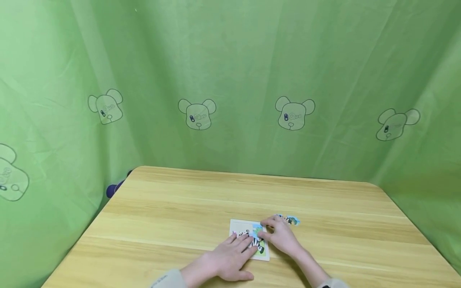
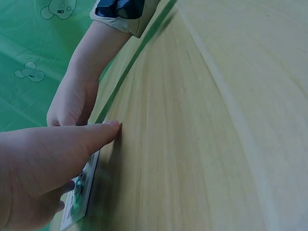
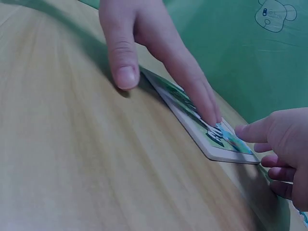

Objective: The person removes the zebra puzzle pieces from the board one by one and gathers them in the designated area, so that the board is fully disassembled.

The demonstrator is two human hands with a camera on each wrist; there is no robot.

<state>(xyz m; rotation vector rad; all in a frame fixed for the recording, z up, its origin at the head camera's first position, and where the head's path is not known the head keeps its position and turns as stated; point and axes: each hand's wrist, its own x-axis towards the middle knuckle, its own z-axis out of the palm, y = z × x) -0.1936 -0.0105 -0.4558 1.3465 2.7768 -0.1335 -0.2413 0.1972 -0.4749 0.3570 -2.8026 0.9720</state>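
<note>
A white-framed puzzle board [image 1: 267,256] with zebra pictures lies on the table. Across its lower part rests my left hand [image 1: 232,256], fingers spread and straight over the pieces, thumb out on the table. My right hand [image 1: 282,238] is at the board's upper right edge, thumb and forefinger on a blue and green piece [image 1: 257,231]. In the right wrist view that thumb touches the blue part [image 3: 231,138] beside the zebra stripes, and the other fingers bend past the frame. Whether it pinches the piece cannot be told.
Behind the right hand, loose colourful pieces [image 1: 293,220] lie on the wooden table [image 1: 180,200]. A green curtain [image 1: 237,60] with bear-head outlines hangs around the table. Something purple [image 1: 111,191] shows beyond the table's left edge.
</note>
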